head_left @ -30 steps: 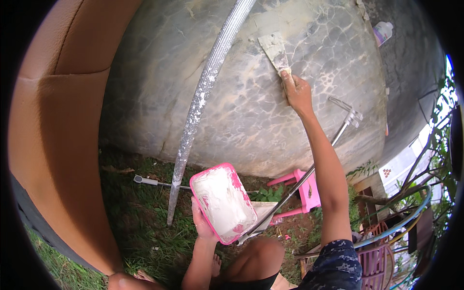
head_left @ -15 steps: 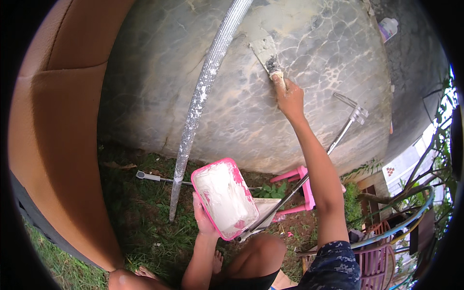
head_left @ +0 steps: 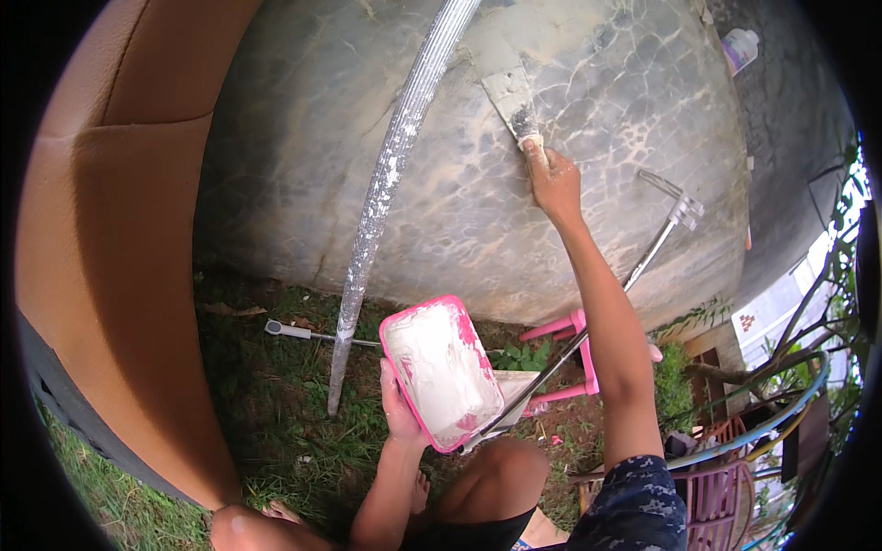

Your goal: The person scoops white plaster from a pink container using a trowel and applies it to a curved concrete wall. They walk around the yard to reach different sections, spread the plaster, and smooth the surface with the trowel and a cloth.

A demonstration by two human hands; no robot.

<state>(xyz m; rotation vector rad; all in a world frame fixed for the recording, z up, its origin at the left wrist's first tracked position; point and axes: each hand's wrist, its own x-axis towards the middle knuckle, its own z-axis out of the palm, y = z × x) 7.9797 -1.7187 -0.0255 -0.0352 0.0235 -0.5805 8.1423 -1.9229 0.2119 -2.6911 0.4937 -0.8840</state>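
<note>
My right hand [head_left: 553, 180] is raised against the grey cracked wall [head_left: 551, 230] and grips the handle of a putty knife [head_left: 514, 104]. Its flat blade lies on the wall just above the hand. Lower down, my left hand [head_left: 401, 411] holds a pink tray [head_left: 441, 370] from underneath. The tray is filled with white filler paste and tilts toward me.
A paint-spattered grey pipe [head_left: 390, 179] leans up the wall on the left. A metal rod [head_left: 634, 275] leans right of my arm, over a pink stool [head_left: 574, 358]. Grass [head_left: 276, 404] lies below, an orange surface [head_left: 119, 248] at left, metal chairs [head_left: 726, 487] at lower right.
My right hand has swept the putty knife across the wall, from upper right toward the left and slightly up. The pink tray stayed almost where it was.
</note>
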